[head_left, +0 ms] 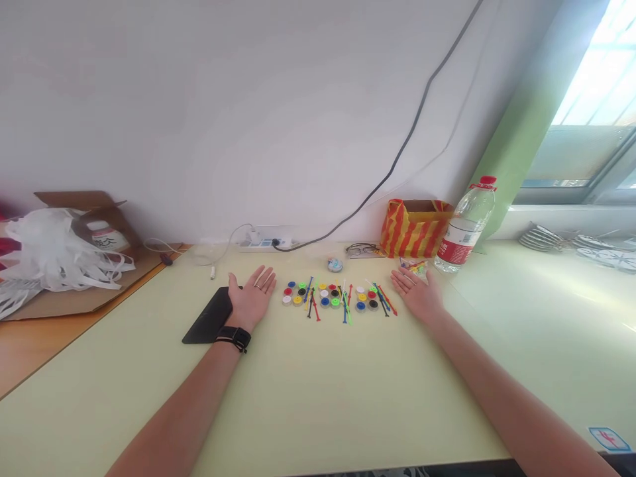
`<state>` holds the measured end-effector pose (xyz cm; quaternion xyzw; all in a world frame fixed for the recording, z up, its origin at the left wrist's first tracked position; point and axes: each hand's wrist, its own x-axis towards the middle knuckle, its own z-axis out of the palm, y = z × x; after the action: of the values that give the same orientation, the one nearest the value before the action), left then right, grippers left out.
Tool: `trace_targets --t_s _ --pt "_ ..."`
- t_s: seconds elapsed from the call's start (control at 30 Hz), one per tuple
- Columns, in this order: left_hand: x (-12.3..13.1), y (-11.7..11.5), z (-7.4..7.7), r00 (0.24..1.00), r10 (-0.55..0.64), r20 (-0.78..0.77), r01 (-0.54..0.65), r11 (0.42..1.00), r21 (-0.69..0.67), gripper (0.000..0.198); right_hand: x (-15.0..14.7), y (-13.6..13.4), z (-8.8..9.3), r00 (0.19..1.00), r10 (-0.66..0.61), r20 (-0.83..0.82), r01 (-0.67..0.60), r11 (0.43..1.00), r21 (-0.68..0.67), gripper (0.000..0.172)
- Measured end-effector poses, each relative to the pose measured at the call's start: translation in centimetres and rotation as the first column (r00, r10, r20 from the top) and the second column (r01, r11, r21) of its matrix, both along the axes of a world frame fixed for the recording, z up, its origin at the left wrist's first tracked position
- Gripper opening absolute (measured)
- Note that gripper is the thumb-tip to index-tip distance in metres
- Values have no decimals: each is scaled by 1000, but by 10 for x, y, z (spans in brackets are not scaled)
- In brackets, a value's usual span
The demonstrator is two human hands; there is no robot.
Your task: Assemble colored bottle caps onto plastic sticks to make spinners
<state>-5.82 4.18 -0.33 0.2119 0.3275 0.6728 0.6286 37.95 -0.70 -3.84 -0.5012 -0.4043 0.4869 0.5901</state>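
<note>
My left hand lies palm up with its fingers stretched out and nothing in it, its thumb side over a flat black pad. Palm up too, my right hand rests empty and open at the other side. Between them on the pale table are several small round discs in red, blue, yellow, green, white and black, in three groups, such as a green disc. Thin coloured plastic arrows, among them a red arrow, lie in bunches beside the discs. Neither hand touches the discs or arrows.
Behind stand a small round container, eyeglasses, a red-and-yellow striped bag and a large clear bottle. A power strip with cables lies along the wall. At left, a cardboard box holds white strips.
</note>
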Motion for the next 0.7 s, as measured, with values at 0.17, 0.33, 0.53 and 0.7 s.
trace_targets --t_s 0.17,0.33,0.53,0.7 --pt "5 -4 9 995 25 -93 -21 999 48 77 -11 5 3 935 -137 -327 119 990 -75 48" --pt "13 -2 5 891 128 -436 -93 990 102 45 -22 7 -1 962 -163 -220 160 987 -31 35" --pt "42 -22 17 464 452 -762 13 856 516 29 -27 4 -3 970 -198 144 184 977 105 34" --pt "74 -84 64 302 729 -615 186 587 788 21 -26 -7 12 792 -198 577 50 964 262 18"
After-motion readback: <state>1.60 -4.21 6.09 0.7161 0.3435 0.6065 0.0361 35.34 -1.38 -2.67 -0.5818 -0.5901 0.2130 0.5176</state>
